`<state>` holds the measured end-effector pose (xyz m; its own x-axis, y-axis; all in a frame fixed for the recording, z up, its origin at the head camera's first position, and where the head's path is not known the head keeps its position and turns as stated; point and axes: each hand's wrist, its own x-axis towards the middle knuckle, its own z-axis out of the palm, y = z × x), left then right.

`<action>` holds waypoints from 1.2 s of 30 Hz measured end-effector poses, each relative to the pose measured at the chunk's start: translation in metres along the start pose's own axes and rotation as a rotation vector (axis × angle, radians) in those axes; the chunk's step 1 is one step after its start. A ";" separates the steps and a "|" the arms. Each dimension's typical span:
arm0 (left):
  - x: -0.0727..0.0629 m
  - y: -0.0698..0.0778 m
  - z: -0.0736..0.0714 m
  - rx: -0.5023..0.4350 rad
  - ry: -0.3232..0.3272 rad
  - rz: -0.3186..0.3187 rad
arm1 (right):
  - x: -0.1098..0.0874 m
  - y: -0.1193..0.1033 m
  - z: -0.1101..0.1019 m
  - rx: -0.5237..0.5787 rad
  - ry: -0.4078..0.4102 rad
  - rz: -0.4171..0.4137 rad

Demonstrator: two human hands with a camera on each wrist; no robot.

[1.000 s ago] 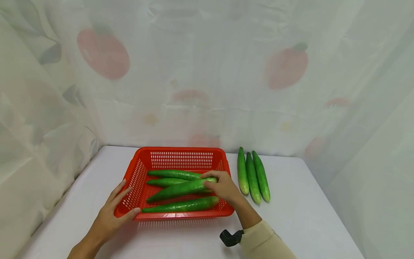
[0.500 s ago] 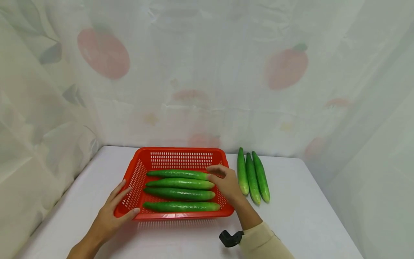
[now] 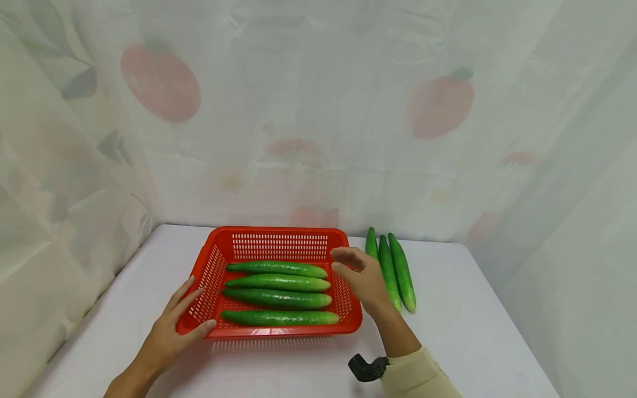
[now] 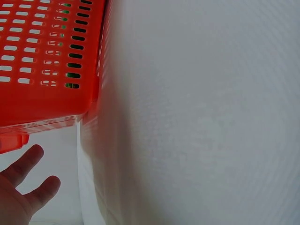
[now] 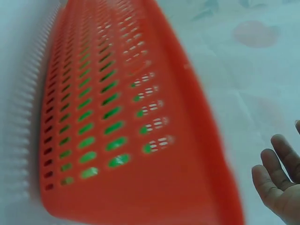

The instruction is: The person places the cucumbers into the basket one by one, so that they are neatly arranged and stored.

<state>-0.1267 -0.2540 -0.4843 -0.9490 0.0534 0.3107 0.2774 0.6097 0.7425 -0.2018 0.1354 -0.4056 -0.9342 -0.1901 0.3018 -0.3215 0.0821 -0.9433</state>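
Several green cucumbers (image 3: pixel 276 298) lie side by side, lengthwise, in a red slotted plastic basket (image 3: pixel 271 331). My left hand (image 3: pixel 171 329) rests at the basket's left front corner, fingers spread and fairly straight, thumb on the rim. The left wrist view shows part of that left hand (image 4: pixel 23 187) beside the basket wall. Over the basket's right rim hovers my right hand (image 3: pixel 365 279), fingers loosely bent and apart, holding nothing. In the right wrist view the right hand (image 5: pixel 279 183) is clear of the basket side.
Three more cucumbers (image 3: pixel 402 273) lie on the white tabletop (image 3: pixel 463 320) to the right of the basket, one partly hidden by my right hand. A pale fruit-print curtain (image 3: pixel 308 110) hangs behind the table. A black device (image 3: pixel 367 367) sits on my right wrist.
My right hand laid a cucumber down among the others in the basket and let go. It then rose and moved right, over the rim. My left hand stayed in place.
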 end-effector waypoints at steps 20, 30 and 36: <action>0.001 0.006 -0.002 0.006 -0.003 -0.014 | -0.012 -0.038 -0.041 -0.041 0.097 -0.059; 0.000 0.004 0.000 0.015 0.004 -0.014 | -0.022 -0.040 -0.059 -0.083 0.168 -0.095; 0.000 0.005 -0.001 0.004 0.014 0.004 | -0.030 -0.038 -0.071 -0.111 0.213 -0.105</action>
<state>-0.1253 -0.2517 -0.4799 -0.9456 0.0447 0.3223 0.2808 0.6123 0.7391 -0.1728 0.2076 -0.3688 -0.9025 0.0058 0.4307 -0.4226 0.1815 -0.8879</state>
